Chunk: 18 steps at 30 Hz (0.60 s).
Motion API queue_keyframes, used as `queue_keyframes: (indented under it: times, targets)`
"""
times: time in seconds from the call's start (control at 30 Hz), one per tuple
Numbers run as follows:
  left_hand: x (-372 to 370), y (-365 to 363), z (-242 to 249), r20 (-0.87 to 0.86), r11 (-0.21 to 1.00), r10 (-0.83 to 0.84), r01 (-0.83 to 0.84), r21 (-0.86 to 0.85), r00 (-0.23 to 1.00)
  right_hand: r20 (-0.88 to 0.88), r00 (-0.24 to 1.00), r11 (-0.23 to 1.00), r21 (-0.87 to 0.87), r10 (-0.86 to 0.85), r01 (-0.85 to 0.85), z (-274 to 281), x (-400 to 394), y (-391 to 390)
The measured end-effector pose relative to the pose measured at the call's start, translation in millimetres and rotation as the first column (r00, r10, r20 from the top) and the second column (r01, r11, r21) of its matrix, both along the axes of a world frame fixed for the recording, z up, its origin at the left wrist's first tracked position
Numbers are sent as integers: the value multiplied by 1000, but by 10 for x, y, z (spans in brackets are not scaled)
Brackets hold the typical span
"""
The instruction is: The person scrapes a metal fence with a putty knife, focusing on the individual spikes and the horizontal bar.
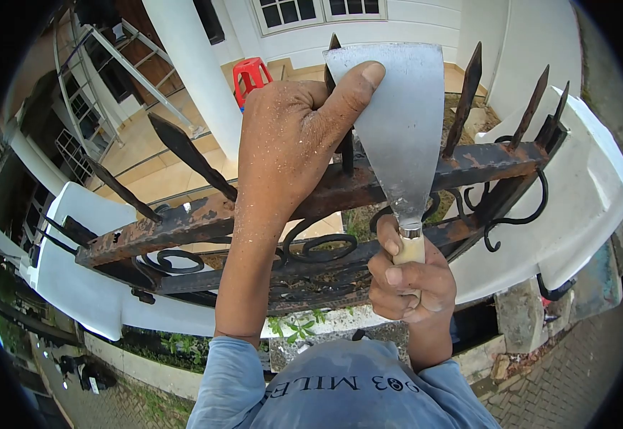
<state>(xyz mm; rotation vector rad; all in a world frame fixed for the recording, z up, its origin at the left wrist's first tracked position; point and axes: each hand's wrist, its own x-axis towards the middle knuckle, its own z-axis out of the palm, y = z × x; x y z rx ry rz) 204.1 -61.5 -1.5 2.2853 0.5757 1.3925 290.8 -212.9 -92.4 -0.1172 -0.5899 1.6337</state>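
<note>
Our left hand (290, 143) lays its thumb on the upper left of the scraper (406, 129), its other fingers mostly hidden; we cannot tell whether they pinch it. The scraper is just right of that hand, its long axis crossing the rusty fence (197, 218) rail. Our right hand (415, 286), nearer our body, wraps closed around the handle (412, 252).

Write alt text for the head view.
A person's right grip holds a scraper by its handle while the left grip rests a thumb on its blade. Behind is a rust-patched, spiked metal railing; a red stool and white pillar stand beyond.
</note>
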Motion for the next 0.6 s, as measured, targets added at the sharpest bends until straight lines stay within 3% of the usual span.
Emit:
queue_keyframes:
  times: [0.07,0.1,0.23,0.4,0.5,0.6]
  targets:
    - [-5,-28,-6,-10,999,31,-31,34,999,-60,998,999,-1,36,-36,-108,-36,-38]
    - [0,-69,-15,-61,997,27,-31,-77,998,-90,995,999,2,33,-33,-148,-71,-54]
    - [-14,-47,27,-98,996,-21,12,-89,995,9,1000,1000,-12,-28,28,-57,2,24]
    - [-11,-46,-27,-68,1000,-16,16,-3,998,-51,999,1000,-8,-10,10,-147,-85,-54]
    - [-45,-86,-6,-111,995,-37,27,-96,993,26,998,998,-2,-55,55,-17,-60,-18]
    - [-80,-147,-49,-139,994,-54,40,-98,989,-62,998,1000,-18,-14,13,-183,-119,-75]
